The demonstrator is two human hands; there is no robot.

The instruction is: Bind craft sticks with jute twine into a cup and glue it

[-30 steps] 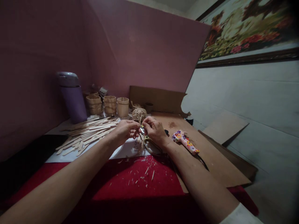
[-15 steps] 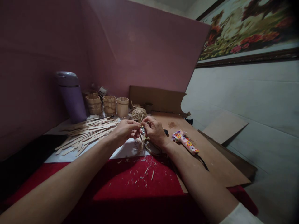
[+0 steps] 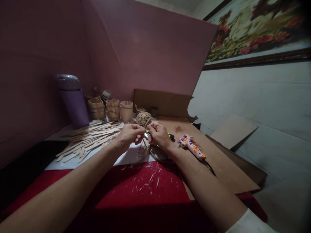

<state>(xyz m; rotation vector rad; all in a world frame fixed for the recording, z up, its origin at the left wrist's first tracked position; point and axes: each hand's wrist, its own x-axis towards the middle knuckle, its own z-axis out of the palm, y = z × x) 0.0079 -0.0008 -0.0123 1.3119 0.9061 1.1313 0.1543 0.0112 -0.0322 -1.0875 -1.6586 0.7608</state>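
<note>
My left hand (image 3: 132,134) and my right hand (image 3: 159,136) meet over the table, fingertips almost touching. Both are closed in a pinch on a strand of jute twine, mostly covered by the fingers. A loop of twine (image 3: 155,157) hangs below my right hand onto the white sheet. Just behind the hands sits a ball of jute twine (image 3: 143,119). Under my right hand lies a yellow and black cutter (image 3: 171,137) with a shiny metal part, partly hidden.
Wooden craft sticks (image 3: 94,137) lie piled on the left, before several stick-made cups (image 3: 113,109) and a purple bottle (image 3: 74,105). A flower-patterned glue gun (image 3: 193,147) rests on brown board (image 3: 223,171) at right. Wood scraps litter the red cloth (image 3: 131,191).
The hands hold nearly the same pose, fingertips still together. The whole view has shifted slightly, and more of the yellow and black cutter shows beside my right hand.
</note>
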